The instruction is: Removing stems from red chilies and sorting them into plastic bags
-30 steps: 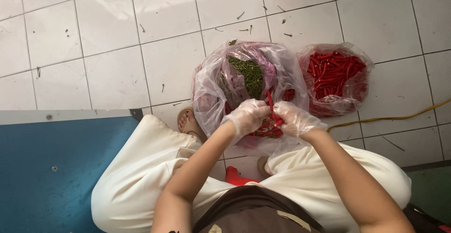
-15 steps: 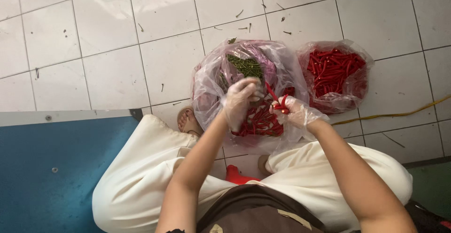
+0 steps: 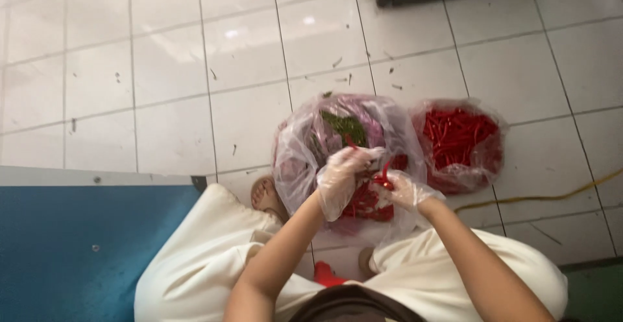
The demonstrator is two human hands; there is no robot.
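Head view, looking straight down at a seated person's lap and the floor. Both hands wear thin clear plastic gloves. Left hand [image 3: 342, 178] is curled nearly closed, fingertips pinching one end of a slim red chili pepper [image 3: 384, 175]; right hand [image 3: 405, 191] is pinched shut on the other end of it, so the two are working the same chili between them, just above the near bag.

That near bag is a big clear plastic bag [image 3: 305, 160] lying open on the floor at 12 o'clock from the hands, with a heap of red chilies at its bottom and a clump of green stems [image 3: 346, 127] piled toward the far side. At about 2 o'clock sits a second, smaller clear plastic bag packed with red chilies [image 3: 457, 142], touching the first one or nearly so.

Going by the piles, I'd say plenty is sorted already: there's a decent stem heap and the second bag looks pretty full. Still a good lot of chilies left under the hands though.

Around it: white tiled floor [image 3: 162, 88] with little green bits scattered, a yellow cord [image 3: 538, 197] at 3 o'clock, a blue panel [image 3: 78, 244] at 8 o'clock, a bare foot [image 3: 266, 195] by the bag. Nothing really blocks the hands.
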